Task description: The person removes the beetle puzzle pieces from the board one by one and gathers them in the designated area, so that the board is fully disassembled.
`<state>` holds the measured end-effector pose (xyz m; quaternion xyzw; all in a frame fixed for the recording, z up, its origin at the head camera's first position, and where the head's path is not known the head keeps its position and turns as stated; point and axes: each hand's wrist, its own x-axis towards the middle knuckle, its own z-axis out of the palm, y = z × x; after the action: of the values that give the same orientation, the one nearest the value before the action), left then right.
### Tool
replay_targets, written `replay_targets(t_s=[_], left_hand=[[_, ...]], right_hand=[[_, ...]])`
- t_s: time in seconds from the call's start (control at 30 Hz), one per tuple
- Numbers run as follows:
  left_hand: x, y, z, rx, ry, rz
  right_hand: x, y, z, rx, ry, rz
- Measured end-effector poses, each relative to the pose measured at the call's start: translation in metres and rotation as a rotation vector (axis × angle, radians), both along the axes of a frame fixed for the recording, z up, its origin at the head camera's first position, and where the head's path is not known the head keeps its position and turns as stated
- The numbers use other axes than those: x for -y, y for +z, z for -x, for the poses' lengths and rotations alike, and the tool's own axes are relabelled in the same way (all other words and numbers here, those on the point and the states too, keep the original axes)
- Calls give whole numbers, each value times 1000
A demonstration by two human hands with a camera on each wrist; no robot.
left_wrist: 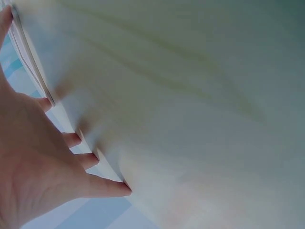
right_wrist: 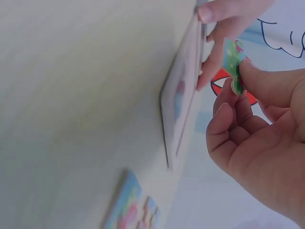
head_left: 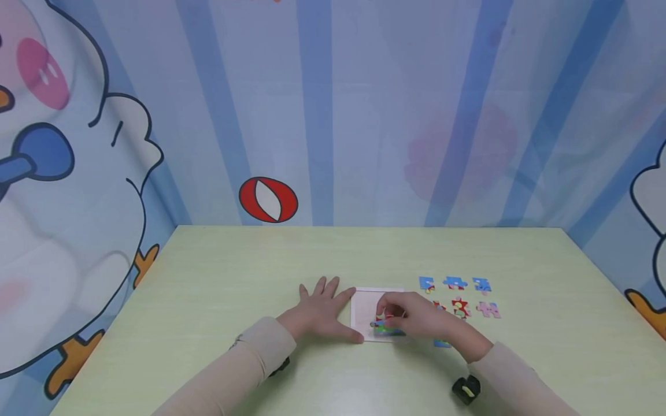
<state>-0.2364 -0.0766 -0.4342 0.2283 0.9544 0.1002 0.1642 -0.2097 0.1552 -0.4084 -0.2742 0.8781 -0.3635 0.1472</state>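
A shallow white puzzle frame [head_left: 363, 306] lies on the table, its pale inside showing. At its left edge my left hand [head_left: 324, 312] is spread flat with straight fingers, thumb and index fingertip right at the rim. Over the frame's right part, my right hand [head_left: 416, 315] pinches a green and blue jigsaw piece [right_wrist: 232, 58] between thumb and fingers. In the right wrist view that piece is tilted and held above the frame. The right hand hides much of the frame's right side in the head view.
Right of the frame lie several loose jigsaw pieces in rows, among them a blue one [head_left: 481, 285], a red one [head_left: 460, 307] and a pink one [head_left: 489, 309]. Another blue piece [head_left: 441, 344] shows below my right forearm. A striped curtain [head_left: 364, 115] hangs behind the table [head_left: 260, 254].
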Motion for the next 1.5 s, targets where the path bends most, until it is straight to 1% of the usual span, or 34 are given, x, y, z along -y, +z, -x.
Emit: replay_targets(t_s=[0.2, 0.33, 0.43, 0.63, 0.9, 1.03, 1.13, 1.27, 1.37, 1.5], left_hand=[[1, 1, 0, 0, 6, -11], [1, 1, 0, -4, 3, -12], [2, 1, 0, -5, 0, -15], [2, 2, -1, -6, -6, -18], [1, 2, -3, -1, -8, -28], [1, 1, -3, 0, -8, -25], [1, 1, -2, 1, -7, -25], [1, 1, -2, -3, -4, -22], [1, 2, -2, -2, -1, -19], [1, 3, -3, 5, 3, -25]], right_hand=[[-15, 12, -7, -6, -11, -5], [-30, 19, -12, -26, -15, -7], [-42, 23, -16, -25, -24, 0], [-68, 28, -27, -39, -41, 33], [-100, 23, -37, -54, -83, 30], [-113, 18, -40, -42, -110, 23], [-121, 16, -40, -38, -130, 15], [-127, 11, -39, -55, -142, 5], [-130, 8, -38, -42, -151, -5], [-134, 1, -35, -19, -138, 0]])
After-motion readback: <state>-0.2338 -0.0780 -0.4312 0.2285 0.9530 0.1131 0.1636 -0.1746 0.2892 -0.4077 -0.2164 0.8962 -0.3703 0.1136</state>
